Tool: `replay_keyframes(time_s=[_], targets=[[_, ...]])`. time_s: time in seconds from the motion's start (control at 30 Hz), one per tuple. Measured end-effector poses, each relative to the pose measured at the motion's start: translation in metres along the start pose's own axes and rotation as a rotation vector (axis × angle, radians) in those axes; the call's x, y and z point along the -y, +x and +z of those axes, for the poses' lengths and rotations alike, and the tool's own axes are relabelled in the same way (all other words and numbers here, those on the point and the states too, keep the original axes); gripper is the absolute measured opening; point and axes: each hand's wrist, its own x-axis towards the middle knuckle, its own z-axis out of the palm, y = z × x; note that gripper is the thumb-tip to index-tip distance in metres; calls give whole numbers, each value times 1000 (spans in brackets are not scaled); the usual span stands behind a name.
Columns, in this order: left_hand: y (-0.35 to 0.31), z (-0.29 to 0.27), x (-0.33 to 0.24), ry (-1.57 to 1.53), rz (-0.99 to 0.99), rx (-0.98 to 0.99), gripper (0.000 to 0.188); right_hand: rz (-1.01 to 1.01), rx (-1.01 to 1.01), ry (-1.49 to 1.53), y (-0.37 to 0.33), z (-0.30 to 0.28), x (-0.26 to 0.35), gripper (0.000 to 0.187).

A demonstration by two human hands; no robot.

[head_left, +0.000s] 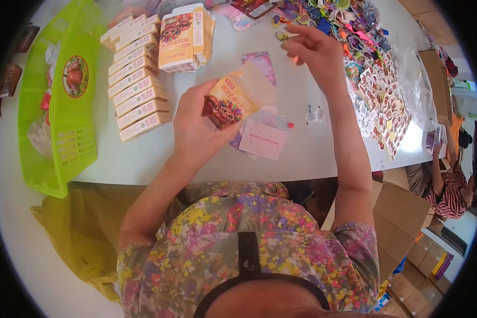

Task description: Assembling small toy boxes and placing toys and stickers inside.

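My left hand grips a small orange-yellow printed carton, tilted, with a pale, translucent-looking part sticking out at its upper right end. Over the back of the table is my right hand, its fingers curved and apart. A small yellow-green trinket shows by its fingertips; whether they touch it I cannot tell. Beneath the carton lie a pink printed card and other papers. A purple-pink patterned sheet lies beyond it. Two small white packets and a red bead-like piece rest to the right.
A row of pale cartons and a stack of orange cartons stand left of my hands. The green plastic basket is at far left. Colourful trinkets and many small printed pieces heap at right. Cardboard boxes stand below.
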Motion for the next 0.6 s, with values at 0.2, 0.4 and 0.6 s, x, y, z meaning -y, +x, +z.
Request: replay_keyframes(time_s=[0.2, 0.4, 0.6], targets=[[2, 6, 1, 104, 78, -44, 70, -433, 51, -261, -64, 34, 50, 12], [-10, 13, 7, 63, 78, -66, 70, -678, -72, -599, -83, 49, 54, 22], [-12, 11, -5, -211, -51, -72, 68, -485, -102, -300, -35, 30, 5, 38]])
